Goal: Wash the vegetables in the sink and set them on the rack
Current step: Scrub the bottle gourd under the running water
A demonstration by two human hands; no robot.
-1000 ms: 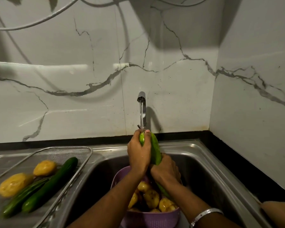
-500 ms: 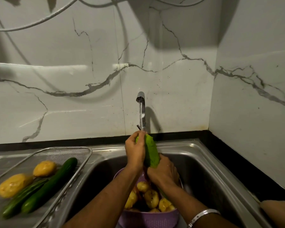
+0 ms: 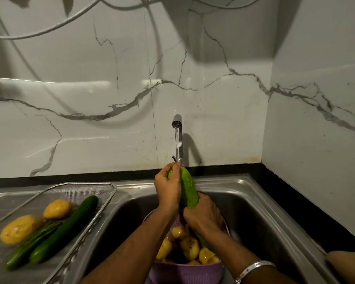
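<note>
Cucumber (image 3: 188,188) upright under tap (image 3: 177,138) — left hand (image 3: 168,190) gripping top, right hand (image 3: 203,216) clenched round lower part; bottom end hidden behind right hand, above colander (image 3: 184,272).

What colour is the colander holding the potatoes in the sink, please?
The colander is pale purple, best seen in the head view, near the bottom edge.

hands: left hand (image 3: 168,188), right hand (image 3: 203,217) grip cucumber (image 3: 188,188) | under tap (image 3: 177,119) stream
</note>
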